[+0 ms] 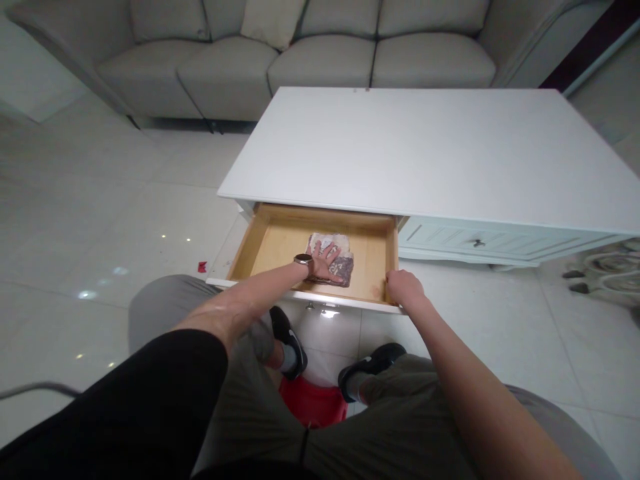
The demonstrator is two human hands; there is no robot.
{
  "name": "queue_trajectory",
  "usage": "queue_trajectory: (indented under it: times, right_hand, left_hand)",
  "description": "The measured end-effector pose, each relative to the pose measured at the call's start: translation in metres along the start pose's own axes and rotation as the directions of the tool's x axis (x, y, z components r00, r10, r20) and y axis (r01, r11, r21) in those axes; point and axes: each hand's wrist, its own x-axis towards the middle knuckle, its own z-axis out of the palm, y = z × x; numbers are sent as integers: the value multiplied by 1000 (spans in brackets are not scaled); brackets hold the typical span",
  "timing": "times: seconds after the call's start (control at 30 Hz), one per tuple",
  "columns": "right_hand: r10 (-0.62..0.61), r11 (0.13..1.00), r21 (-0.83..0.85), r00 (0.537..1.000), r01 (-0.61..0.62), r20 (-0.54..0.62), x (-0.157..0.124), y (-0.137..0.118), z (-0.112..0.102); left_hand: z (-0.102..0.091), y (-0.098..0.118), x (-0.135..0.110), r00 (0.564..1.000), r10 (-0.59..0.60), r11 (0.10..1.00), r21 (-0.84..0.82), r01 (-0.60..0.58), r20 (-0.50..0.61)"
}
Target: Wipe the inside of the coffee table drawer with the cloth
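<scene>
A pulled-out wooden drawer (280,243) with a white front hangs from the white coffee table (425,147). Inside it lies a folded patterned cloth (343,270), brown and cream. My left hand (326,262) presses flat on this cloth with fingers spread; a dark round watch (303,260) is on that wrist. At the drawer's right front corner, my right hand (404,288) is closed over the side wall, its fingers partly hidden behind the edge.
A second drawer (477,241) with a small knob is closed on the right. Behind the table stands a grey sofa (325,63). A red plastic stool or basin (315,402) is below me between my shoes. A red scrap (202,267) lies on the tiled floor.
</scene>
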Motion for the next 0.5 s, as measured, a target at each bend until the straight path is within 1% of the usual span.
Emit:
queue_trajectory:
  times: [0.1,0.2,0.27,0.3,0.37,0.43,0.5]
  right_hand:
    - [-3,1000,5,1000,3,-9,-1,-1,0]
    - [-6,1000,13,1000,6,-14,-2,-1,0]
    - [-11,1000,13,1000,11,-6,0,0,0]
    - [-18,1000,12,1000,18,-4,0,1,1]
    - [-34,999,13,999,34,-5,2,2,2]
    - [-40,999,22,999,40,-9,4,4,3]
    - [-38,999,33,999,38,-11,4,4,4]
  left_hand:
    - [5,44,12,997,83,996,14,-83,-7]
    - [14,88,21,981,195,981,22,-195,-24]
    - [18,110,25,974,223,975,20,-223,-33]
    - [19,118,26,975,220,975,20,-220,-31]
    - [18,126,31,980,198,980,24,-198,-21]
    - [15,125,36,980,196,980,30,-196,-12]
    - [11,119,44,976,219,975,32,-219,-14]
